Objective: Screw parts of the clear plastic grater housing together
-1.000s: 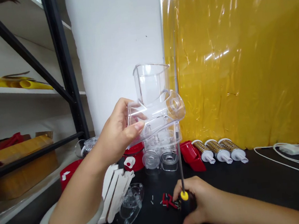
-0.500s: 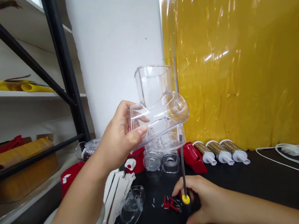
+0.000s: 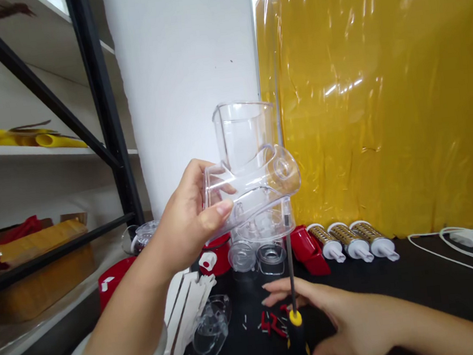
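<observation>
My left hand (image 3: 192,205) grips the tubular arm of a clear plastic housing (image 3: 254,184), thumb in front and fingers behind, holding it above the table. The housing has a square hopper on top and a flared round base. Below it, a screwdriver (image 3: 291,274) with a black and yellow handle points upward, its tip at the underside of the base. My right hand (image 3: 338,317) is open around the handle, fingers stretched out and thumb apart; whether the palm touches it I cannot tell. Small screws and red plastic pieces (image 3: 272,322) lie just left of the handle.
White plastic strips (image 3: 187,308) and a clear oval part (image 3: 211,331) lie at the left. Behind stand red parts (image 3: 308,249), clear round parts (image 3: 242,256) and several perforated metal drums (image 3: 350,241). White cables (image 3: 461,243) lie at right; a shelf rack (image 3: 100,102) stands at left.
My right hand's fingers have uncurled from the screwdriver handle and spread out. The housing and screwdriver have stayed almost in place.
</observation>
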Demonstrator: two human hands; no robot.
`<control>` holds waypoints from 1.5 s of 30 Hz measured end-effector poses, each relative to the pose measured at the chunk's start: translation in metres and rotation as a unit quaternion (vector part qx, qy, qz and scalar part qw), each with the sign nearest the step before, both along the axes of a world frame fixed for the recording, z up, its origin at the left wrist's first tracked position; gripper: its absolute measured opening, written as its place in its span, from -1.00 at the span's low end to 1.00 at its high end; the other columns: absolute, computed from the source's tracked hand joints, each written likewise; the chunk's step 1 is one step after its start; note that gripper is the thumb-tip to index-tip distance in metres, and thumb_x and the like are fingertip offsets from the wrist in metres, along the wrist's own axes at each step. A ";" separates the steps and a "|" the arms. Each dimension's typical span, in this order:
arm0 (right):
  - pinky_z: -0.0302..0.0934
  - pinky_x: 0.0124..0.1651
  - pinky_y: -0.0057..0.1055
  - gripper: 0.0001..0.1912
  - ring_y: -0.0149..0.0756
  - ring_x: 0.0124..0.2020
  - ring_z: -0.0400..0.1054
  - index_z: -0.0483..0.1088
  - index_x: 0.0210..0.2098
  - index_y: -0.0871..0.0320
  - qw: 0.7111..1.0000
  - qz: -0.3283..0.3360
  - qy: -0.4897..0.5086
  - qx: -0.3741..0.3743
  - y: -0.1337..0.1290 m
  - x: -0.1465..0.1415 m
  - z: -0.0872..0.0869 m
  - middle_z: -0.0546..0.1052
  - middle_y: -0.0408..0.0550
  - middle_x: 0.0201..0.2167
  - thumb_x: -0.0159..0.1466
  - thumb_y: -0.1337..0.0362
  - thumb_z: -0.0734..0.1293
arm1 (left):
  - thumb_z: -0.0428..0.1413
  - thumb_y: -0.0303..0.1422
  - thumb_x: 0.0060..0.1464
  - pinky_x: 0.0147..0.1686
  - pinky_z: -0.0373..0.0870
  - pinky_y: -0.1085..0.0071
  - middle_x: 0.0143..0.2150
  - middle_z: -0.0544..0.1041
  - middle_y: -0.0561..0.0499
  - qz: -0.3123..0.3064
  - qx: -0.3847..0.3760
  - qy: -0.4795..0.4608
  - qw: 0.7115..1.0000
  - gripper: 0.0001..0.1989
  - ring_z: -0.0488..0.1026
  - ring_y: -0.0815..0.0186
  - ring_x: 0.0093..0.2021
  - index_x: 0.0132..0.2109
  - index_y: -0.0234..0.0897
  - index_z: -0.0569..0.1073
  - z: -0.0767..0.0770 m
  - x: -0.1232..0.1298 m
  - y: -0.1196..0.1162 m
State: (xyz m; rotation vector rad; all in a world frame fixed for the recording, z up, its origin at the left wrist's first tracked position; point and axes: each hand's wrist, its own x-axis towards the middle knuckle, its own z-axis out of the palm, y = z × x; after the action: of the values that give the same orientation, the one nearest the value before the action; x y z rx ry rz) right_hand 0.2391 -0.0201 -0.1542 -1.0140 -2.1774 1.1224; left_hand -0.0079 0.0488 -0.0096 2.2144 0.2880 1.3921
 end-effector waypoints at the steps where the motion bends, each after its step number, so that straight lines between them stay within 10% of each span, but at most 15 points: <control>1: 0.17 0.34 -0.16 -0.10 -0.15 0.25 0.35 0.08 0.43 0.02 0.999 0.031 0.011 -0.007 -0.001 0.001 0.001 0.45 0.04 0.24 0.20 0.29 0.51 | 0.22 -0.10 0.05 -0.37 0.32 0.38 -0.18 0.49 -0.05 0.000 -0.001 -0.001 1.000 -0.58 0.36 0.34 -0.33 -0.07 -0.25 0.31 0.000 0.000 0.000; 4: 0.28 0.23 -0.17 -0.25 -0.17 0.08 0.45 0.22 0.34 0.03 0.999 -0.024 0.018 0.015 0.000 -0.002 -0.002 0.58 -0.05 -0.02 0.22 0.24 0.51 | 0.22 -0.08 0.05 -0.38 0.32 0.38 -0.18 0.49 -0.05 -0.007 0.003 -0.004 1.000 -0.56 0.37 0.33 -0.33 -0.06 -0.24 0.32 0.000 0.000 -0.001; 8: 0.26 0.25 -0.14 0.10 -0.05 0.09 0.39 0.32 0.25 0.06 0.991 -0.120 -0.017 0.052 0.002 -0.005 -0.003 0.49 0.00 0.06 -0.25 0.19 0.73 | 0.23 -0.05 0.04 -0.43 0.30 0.40 -0.17 0.49 -0.05 -0.027 0.007 -0.007 1.000 -0.54 0.37 0.34 -0.35 -0.06 -0.23 0.31 0.000 0.000 -0.003; 13: 0.25 0.27 -0.12 -0.20 -0.14 0.16 0.41 0.18 0.36 0.05 0.999 0.013 0.025 0.031 -0.003 0.001 0.008 0.52 0.04 0.13 0.19 0.31 0.50 | 0.24 -0.06 0.06 -0.43 0.29 0.40 -0.16 0.49 -0.06 -0.030 0.005 0.000 1.000 -0.56 0.36 0.35 -0.36 -0.07 -0.22 0.32 0.001 0.000 -0.004; 17: 0.34 0.14 -0.14 -0.26 -0.13 -0.04 0.47 0.37 0.19 0.08 0.994 -0.098 0.013 0.056 -0.003 -0.002 0.005 0.56 -0.06 -0.14 0.05 0.21 0.61 | 0.24 -0.05 0.06 -0.43 0.28 0.40 -0.15 0.49 -0.06 -0.025 0.001 0.007 1.000 -0.55 0.34 0.35 -0.36 -0.06 -0.22 0.32 0.001 -0.002 -0.005; 23: 0.28 0.24 -0.14 -0.11 -0.09 0.17 0.36 0.22 0.31 0.05 0.997 -0.043 0.009 0.056 -0.005 -0.001 0.006 0.38 0.08 0.25 0.05 0.33 0.57 | 0.24 -0.04 0.06 -0.46 0.26 0.42 -0.17 0.48 -0.07 -0.020 0.003 0.009 1.000 -0.54 0.32 0.37 -0.39 -0.05 -0.23 0.33 0.001 -0.004 -0.007; 28: 0.30 0.19 -0.14 -0.21 -0.17 -0.06 0.45 0.30 0.23 0.06 0.992 -0.101 0.036 0.068 -0.003 -0.004 0.000 0.54 -0.10 -0.17 0.05 0.24 0.60 | 0.24 -0.04 0.04 -0.47 0.26 0.42 -0.16 0.48 -0.06 -0.025 0.001 0.009 1.000 -0.54 0.33 0.37 -0.39 -0.06 -0.21 0.33 0.002 -0.003 -0.007; 33: 0.21 0.32 -0.13 -0.08 -0.02 0.27 0.25 0.25 0.27 0.08 0.991 -0.071 0.013 0.110 -0.010 -0.004 0.009 0.29 0.10 0.29 -0.05 0.36 0.59 | 0.24 -0.03 0.04 -0.47 0.27 0.41 -0.16 0.48 -0.07 -0.019 0.003 0.015 1.000 -0.54 0.34 0.35 -0.38 -0.07 -0.21 0.33 0.002 -0.004 -0.008; 39: 0.29 0.22 -0.06 -0.32 -0.15 -0.01 0.47 0.22 0.30 0.06 0.992 -0.062 0.057 0.097 -0.010 -0.007 0.003 0.58 -0.02 -0.11 0.23 0.29 0.45 | 0.25 -0.03 0.02 -0.47 0.27 0.41 -0.15 0.49 -0.07 -0.019 0.002 0.010 1.000 -0.53 0.36 0.34 -0.38 -0.07 -0.20 0.33 0.003 -0.004 -0.007; 45: 0.16 0.36 -0.08 0.02 0.00 0.30 0.26 0.12 0.38 0.09 0.997 -0.045 0.017 0.065 -0.014 -0.003 0.016 0.30 0.15 0.33 0.02 0.27 0.60 | 0.26 -0.03 0.04 -0.51 0.25 0.44 -0.15 0.49 -0.05 -0.030 -0.008 0.015 0.999 -0.53 0.37 0.36 -0.39 -0.04 -0.18 0.34 0.002 -0.005 -0.009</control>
State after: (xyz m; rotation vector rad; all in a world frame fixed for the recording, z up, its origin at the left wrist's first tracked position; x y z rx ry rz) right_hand 0.2363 -0.0338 -0.1380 -1.0181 -2.1252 0.9379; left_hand -0.0130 0.0401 -0.0074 2.2139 0.2407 1.3201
